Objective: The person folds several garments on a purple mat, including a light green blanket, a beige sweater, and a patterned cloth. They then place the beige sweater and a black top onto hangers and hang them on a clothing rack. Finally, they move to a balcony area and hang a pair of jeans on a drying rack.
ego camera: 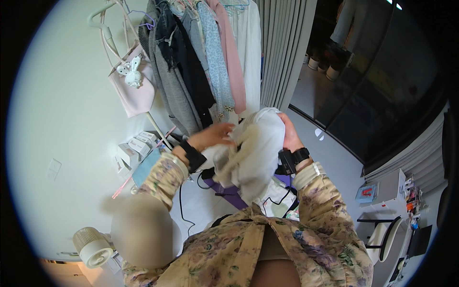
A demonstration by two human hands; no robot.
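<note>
A bundled white and cream garment (pixel 258 150) hangs in front of me at chest height. My right hand (pixel 291 133) grips its upper right edge, thumb and fingers closed on the cloth. My left hand (pixel 215 136) is at its left side, blurred, with fingers spread; whether it touches the cloth is unclear. Both wrists carry black straps with devices. Below the garment lies an open purple fabric bag or case (pixel 229 195), partly hidden, with white printed cloth (pixel 276 193) beside it. Dark cables run from both wrist devices downward.
Ahead, clothes (pixel 200 64) hang on a rack beside a pale pink bag (pixel 134 93). White boxes (pixel 134 149) stand by the left wall. A white fan (pixel 93 247) is lower left. Glass sliding doors (pixel 387 89) and a white chair (pixel 387 240) are right.
</note>
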